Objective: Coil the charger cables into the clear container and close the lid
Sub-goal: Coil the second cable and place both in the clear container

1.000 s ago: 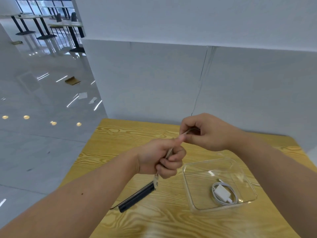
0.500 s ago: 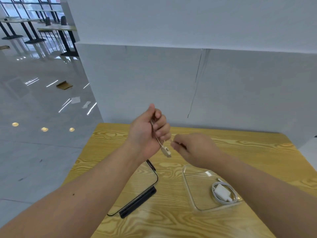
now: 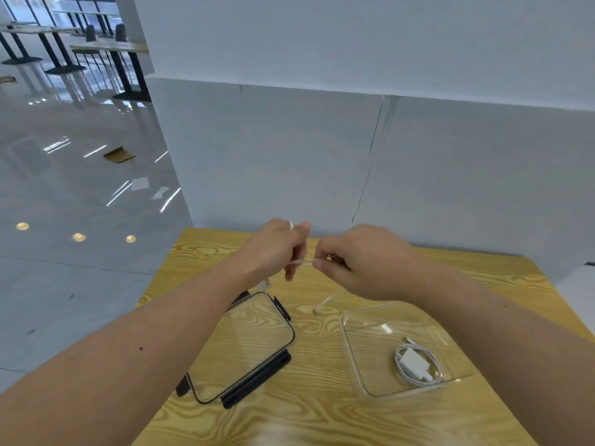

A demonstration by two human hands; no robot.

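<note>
Above the far half of the table, my left hand (image 3: 277,249) and my right hand (image 3: 360,262) both grip a thin white charger cable (image 3: 302,261), which is stretched between them. A loop of it wraps my left fingers, and a loose plug end (image 3: 322,304) hangs down near the table. The clear container (image 3: 354,365) sits open at the right front with a coiled white cable and a white charger block (image 3: 417,365) inside. Its clear lid (image 3: 244,346), fitted with black clips, lies flat to the container's left.
The wooden table (image 3: 322,420) stands against a grey partition wall (image 3: 289,156). Left of the table, the edge drops to a glossy floor (image 3: 64,252). More tables stand far off at the top left.
My left hand dropped and then came back up beside my right. The cable is now pulled taut between both hands, and the view has tilted down a little.
</note>
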